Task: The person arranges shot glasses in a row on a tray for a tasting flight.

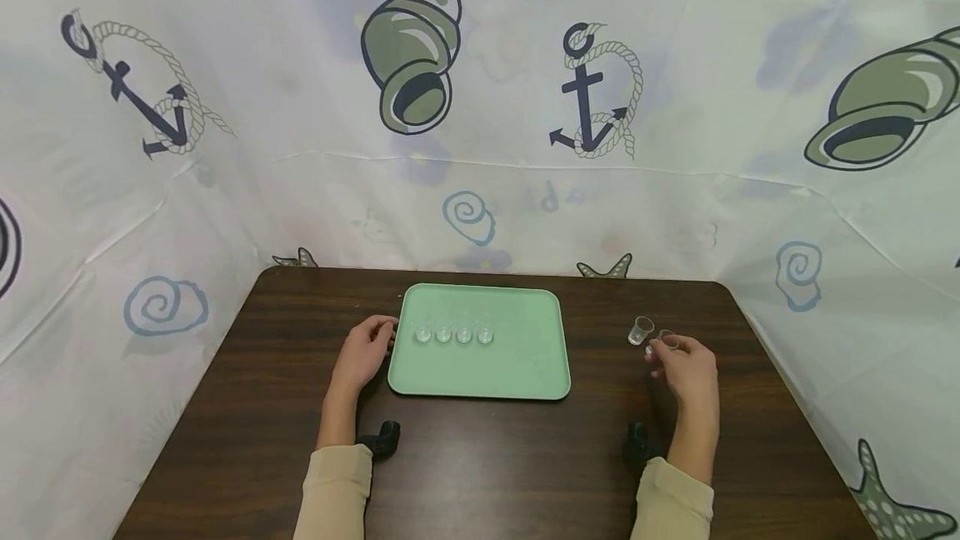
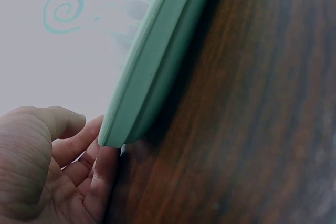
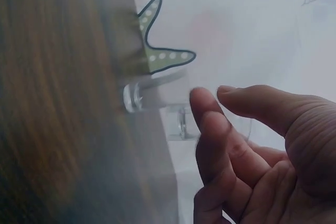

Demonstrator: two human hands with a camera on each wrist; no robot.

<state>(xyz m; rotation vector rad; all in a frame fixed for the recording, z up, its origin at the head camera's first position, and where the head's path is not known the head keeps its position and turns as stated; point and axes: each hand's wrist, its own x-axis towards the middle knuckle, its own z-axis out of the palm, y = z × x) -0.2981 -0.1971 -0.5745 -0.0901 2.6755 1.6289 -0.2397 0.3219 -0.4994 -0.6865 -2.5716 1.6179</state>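
Note:
In the head view my right hand [image 1: 686,367] is at the right of the table, with a small clear glass [image 1: 669,338] at its fingertips. In the right wrist view that glass [image 3: 181,123] appears raised, partly hidden behind my bent fingers [image 3: 212,129]; the exact grip is hard to see. Another small clear glass [image 1: 641,330] stands just left of it on the table. My left hand [image 1: 365,350] rests beside the left edge of the green tray [image 1: 480,377]. Its fingers [image 2: 105,174] touch the tray's rim, the thumb apart. Several small clear glasses [image 1: 464,335] stand in a row on the tray.
The dark wooden table [image 1: 495,473] has a patterned cloth [image 1: 510,215] hanging behind and around it. A black wrist mount [image 1: 381,440] is below the left hand, and another [image 1: 640,442] is below the right.

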